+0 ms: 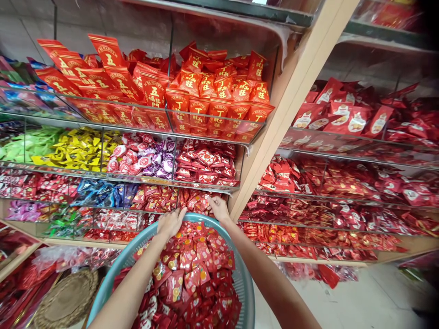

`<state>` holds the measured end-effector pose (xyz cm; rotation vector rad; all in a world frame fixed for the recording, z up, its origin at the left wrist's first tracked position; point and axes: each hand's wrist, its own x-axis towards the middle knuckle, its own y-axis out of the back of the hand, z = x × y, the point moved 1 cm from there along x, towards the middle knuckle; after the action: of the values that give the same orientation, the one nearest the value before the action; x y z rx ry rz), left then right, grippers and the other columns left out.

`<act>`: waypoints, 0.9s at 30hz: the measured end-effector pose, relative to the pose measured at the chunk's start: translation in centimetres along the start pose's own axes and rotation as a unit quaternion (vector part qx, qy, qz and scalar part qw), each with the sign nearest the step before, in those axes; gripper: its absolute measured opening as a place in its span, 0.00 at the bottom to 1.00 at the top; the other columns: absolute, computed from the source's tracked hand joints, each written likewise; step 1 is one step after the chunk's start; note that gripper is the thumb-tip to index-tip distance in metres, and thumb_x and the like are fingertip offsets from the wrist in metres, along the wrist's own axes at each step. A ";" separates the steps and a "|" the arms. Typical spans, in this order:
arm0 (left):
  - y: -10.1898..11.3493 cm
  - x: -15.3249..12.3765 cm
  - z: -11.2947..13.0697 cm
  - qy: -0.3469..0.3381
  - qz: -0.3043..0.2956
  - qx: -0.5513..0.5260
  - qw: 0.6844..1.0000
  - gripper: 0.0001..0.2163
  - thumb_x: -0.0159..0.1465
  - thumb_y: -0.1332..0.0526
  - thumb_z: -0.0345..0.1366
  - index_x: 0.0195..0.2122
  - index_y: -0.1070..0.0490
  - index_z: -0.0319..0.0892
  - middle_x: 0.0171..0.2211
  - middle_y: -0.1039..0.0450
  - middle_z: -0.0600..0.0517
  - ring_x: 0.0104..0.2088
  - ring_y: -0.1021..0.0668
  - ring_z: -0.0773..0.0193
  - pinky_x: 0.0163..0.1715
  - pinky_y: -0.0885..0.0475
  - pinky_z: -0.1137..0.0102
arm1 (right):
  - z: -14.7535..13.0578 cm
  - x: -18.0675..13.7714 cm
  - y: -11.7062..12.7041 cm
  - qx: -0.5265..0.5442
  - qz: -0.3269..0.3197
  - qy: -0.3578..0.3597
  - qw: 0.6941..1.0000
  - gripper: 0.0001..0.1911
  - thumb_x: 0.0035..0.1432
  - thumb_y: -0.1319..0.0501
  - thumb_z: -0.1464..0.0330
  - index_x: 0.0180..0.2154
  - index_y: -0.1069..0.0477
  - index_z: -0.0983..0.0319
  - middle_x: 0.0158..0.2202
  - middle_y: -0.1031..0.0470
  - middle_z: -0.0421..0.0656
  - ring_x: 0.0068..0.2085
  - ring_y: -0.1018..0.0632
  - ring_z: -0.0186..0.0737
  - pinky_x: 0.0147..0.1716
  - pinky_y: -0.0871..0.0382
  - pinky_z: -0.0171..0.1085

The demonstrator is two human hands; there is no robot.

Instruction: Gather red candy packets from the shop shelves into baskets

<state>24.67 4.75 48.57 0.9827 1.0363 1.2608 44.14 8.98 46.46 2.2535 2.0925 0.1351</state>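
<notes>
A teal plastic basket [245, 283] full of small red wrapped candies [195, 269] is held up in front of me. My left hand [170, 223] rests on the candies at the basket's far rim, fingers together and curled over them. My right hand [218, 208] is at the far rim too, reaching into the shelf bin of red candies [192, 201] just behind the basket; its fingers are bent around wrappers there. Both forearms stretch over the basket.
Clear-fronted shelf bins [206, 185] hold red, yellow, green, blue and purple sweets. A slanted wooden post [274, 128] divides them from more red packets on the right shelves [360, 151]. A woven round basket [66, 299] lies at lower left. Pale floor shows at lower right.
</notes>
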 end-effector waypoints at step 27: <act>-0.3 0.1 -0.2 0.000 -0.007 0.010 1.000 0.32 0.59 0.69 0.57 0.44 0.33 0.44 0.38 0.25 0.44 0.42 0.25 0.53 0.43 0.38 0.61 | -2.5 -4.7 -0.3 -0.077 -0.326 -0.081 0.939 0.13 0.38 0.33 0.62 0.22 0.31 0.64 0.18 0.32 0.35 0.20 0.33 0.27 0.17 0.42 0.26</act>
<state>24.54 4.84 48.26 0.9888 1.0548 1.2410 43.25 4.28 48.85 1.3353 2.4936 0.0674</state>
